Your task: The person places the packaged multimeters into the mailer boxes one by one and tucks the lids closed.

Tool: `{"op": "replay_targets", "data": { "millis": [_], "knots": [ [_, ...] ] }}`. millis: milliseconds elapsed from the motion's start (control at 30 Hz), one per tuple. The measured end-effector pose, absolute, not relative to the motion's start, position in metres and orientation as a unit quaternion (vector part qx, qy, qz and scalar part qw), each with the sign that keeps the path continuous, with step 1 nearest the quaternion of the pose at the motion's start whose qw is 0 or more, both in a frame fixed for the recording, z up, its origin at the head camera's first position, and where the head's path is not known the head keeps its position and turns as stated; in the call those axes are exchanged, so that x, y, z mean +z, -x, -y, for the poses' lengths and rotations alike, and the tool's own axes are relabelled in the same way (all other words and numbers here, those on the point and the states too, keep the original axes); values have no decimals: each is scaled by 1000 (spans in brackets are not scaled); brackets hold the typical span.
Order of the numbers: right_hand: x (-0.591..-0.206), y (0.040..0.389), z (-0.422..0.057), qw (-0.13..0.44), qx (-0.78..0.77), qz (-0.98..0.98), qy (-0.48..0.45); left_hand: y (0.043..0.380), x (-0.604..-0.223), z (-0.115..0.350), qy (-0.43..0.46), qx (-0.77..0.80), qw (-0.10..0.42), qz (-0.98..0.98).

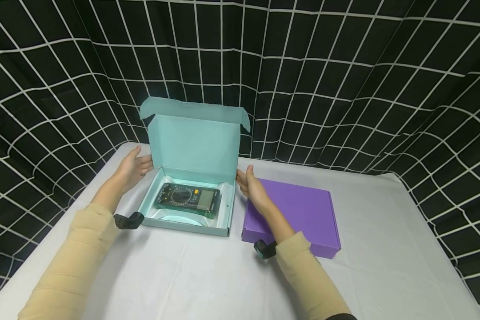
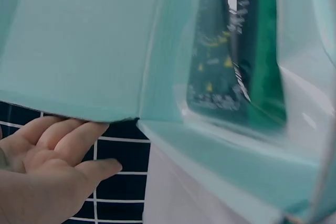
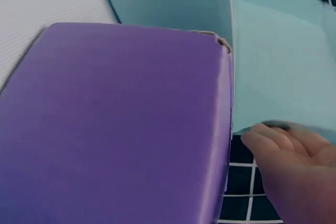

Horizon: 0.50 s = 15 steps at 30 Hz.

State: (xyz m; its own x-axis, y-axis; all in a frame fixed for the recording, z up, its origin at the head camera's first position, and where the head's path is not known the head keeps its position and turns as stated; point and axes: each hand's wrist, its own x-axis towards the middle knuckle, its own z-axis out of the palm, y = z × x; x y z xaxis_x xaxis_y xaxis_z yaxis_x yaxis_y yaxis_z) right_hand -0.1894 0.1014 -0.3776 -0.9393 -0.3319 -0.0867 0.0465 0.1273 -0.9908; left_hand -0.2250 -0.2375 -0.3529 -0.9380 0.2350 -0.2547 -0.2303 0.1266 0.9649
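A light teal cardboard box [image 1: 186, 227] lies on the table with its lid [image 1: 196, 142] raised upright at the back. Inside it sits a multimeter [image 1: 188, 198] with a dial and a grey screen, green along its side, in clear plastic wrap. My left hand [image 1: 133, 170] is at the lid's left edge, its fingers extended with their tips right at the cardboard. On the opposite side, my right hand [image 1: 253, 186] has its fingertips at the lid's right edge, thumb raised. In the right wrist view, the fingers [image 3: 278, 140] reach behind the lid's edge.
A closed purple box [image 1: 300, 213] lies right of the teal box, under my right forearm. White cloth [image 1: 384, 231] covers the table. A black curtain with a white grid [image 1: 304, 66] hangs behind and at both sides. Dark wrist devices [image 1: 129, 221] stick out beneath both wrists.
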Motion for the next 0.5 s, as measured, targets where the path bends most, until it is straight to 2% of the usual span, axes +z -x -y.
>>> {"op": "replay_targets", "data": {
  "millis": [200,500],
  "knots": [
    [-378,182,-106,186,-634,-741,117,219,-363,245,-38,658,207,-723],
    [-379,175,-109,215,-591,-765,141,206,-380,246,-60,592,140,-791]
  ]
}}
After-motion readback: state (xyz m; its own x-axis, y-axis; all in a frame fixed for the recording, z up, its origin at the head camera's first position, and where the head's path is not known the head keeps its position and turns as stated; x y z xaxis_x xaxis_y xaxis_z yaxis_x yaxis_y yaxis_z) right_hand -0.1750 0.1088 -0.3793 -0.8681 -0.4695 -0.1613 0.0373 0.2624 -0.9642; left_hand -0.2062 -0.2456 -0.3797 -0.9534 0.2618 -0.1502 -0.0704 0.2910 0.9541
